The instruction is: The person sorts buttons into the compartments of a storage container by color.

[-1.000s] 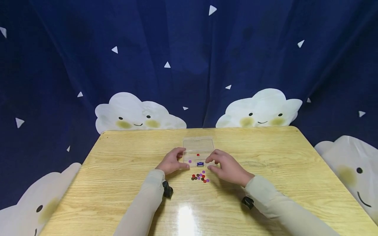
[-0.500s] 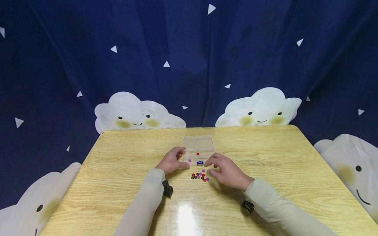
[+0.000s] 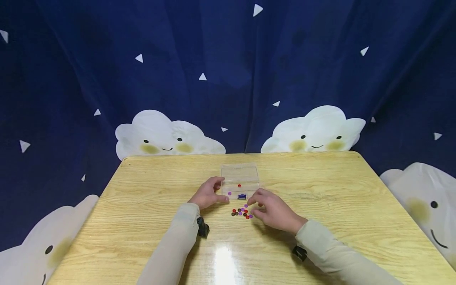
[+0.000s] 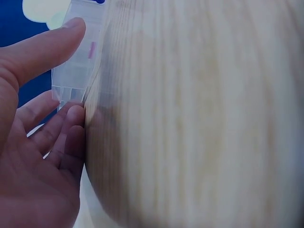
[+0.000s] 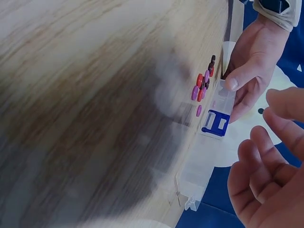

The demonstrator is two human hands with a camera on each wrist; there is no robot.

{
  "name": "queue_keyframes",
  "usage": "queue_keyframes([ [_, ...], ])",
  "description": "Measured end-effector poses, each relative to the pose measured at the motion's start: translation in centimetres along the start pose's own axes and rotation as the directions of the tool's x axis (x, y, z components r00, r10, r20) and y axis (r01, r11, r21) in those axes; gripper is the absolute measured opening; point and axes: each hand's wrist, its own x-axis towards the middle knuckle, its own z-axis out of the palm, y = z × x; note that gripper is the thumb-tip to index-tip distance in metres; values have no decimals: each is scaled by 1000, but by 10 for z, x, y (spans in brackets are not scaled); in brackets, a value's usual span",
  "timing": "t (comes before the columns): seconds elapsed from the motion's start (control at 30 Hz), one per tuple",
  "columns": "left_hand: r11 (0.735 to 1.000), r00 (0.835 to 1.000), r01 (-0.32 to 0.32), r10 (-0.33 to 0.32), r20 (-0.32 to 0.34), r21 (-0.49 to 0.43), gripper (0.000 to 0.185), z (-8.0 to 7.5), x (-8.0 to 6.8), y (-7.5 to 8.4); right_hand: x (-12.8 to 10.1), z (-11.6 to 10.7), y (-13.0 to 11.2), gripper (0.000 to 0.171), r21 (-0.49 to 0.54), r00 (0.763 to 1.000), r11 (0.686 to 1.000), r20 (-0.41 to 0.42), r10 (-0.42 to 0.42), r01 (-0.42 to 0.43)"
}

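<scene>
A clear plastic box with a blue latch sits on the table, its lid swung back. Inside lie one red and one purple bead. My left hand holds the box's left end between thumb and fingers, thumb at the front. In front of the box lies a small cluster of red, purple and dark brown beads. My right hand hovers at the right of this cluster, fingers loosely bent, thumb apart from the index finger. Nothing shows between its fingertips.
The light wooden table reaches out on both sides and in front. Behind it hangs a dark blue curtain with white triangles and smiling clouds. A black strap device sits at each wrist.
My right hand has come down from the box's right front corner towards the near side, closer to the loose beads. The left hand and the box have stayed put.
</scene>
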Motion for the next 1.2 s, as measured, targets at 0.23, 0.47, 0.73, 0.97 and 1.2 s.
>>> queue_keyframes([
  [0.23,1000,1000,-3,3,-1,-11,79,1,1,0,0,3,-1,19,20,999,1000,28,17,-18],
  [0.47,1000,1000,-8,8,0,-8,79,0,0,-1,1,5,1,19,42,998,999,49,33,-35],
  [0.73,1000,1000,-1,1,11,-29,79,-1,-1,1,3,8,7,18,75,995,995,74,65,-70],
  [0.97,1000,1000,-4,4,12,-22,79,-1,0,0,2,11,12,18,46,996,997,72,50,-54],
  [1.2,1000,1000,-7,7,13,-22,79,0,2,-2,3,13,13,16,26,993,998,107,50,-53],
])
